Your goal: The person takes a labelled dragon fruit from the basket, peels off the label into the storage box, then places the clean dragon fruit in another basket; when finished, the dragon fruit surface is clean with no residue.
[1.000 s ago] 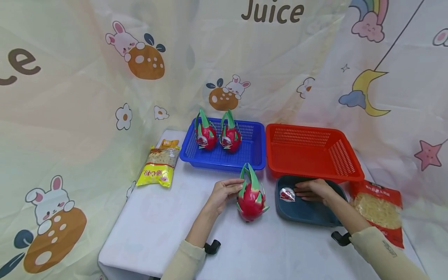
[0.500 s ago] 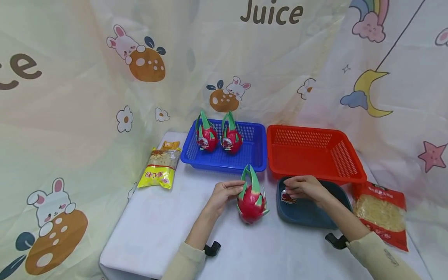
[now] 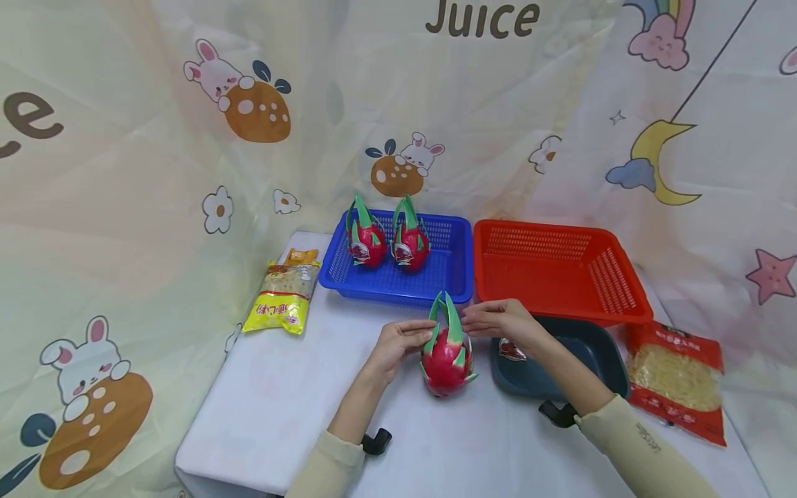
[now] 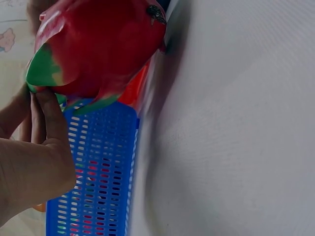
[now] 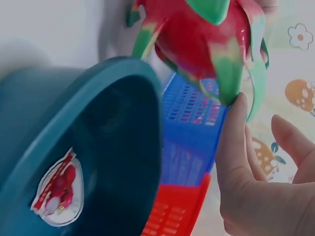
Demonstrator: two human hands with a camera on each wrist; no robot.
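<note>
A red toy dragon fruit (image 3: 445,363) with green leaves stands upright on the white-covered table. My left hand (image 3: 401,344) pinches a leaf on its left side, fingertips and thumb together at the green tip (image 4: 42,69). From the other side my right hand (image 3: 506,324) reaches over with fingers extended; a fingertip (image 5: 239,101) meets a leaf tip and the thumb stays apart. Just right of the fruit is a dark teal tub (image 3: 588,346). Inside it lies a sticker with a red fruit picture (image 5: 59,189), partly covered by my right arm in the head view.
Behind, a blue basket (image 3: 448,266) holds two more dragon fruits (image 3: 367,243) bearing stickers. To its right is a red basket (image 3: 529,277). A yellow food packet (image 3: 283,294) lies at the left, a red-and-clear packet (image 3: 675,377) at the right. A printed cloth hangs behind.
My right hand has left the teal tub and moved left to the dragon fruit's leaves. The sticker stays in the tub. My left hand has kept its place at the fruit.
</note>
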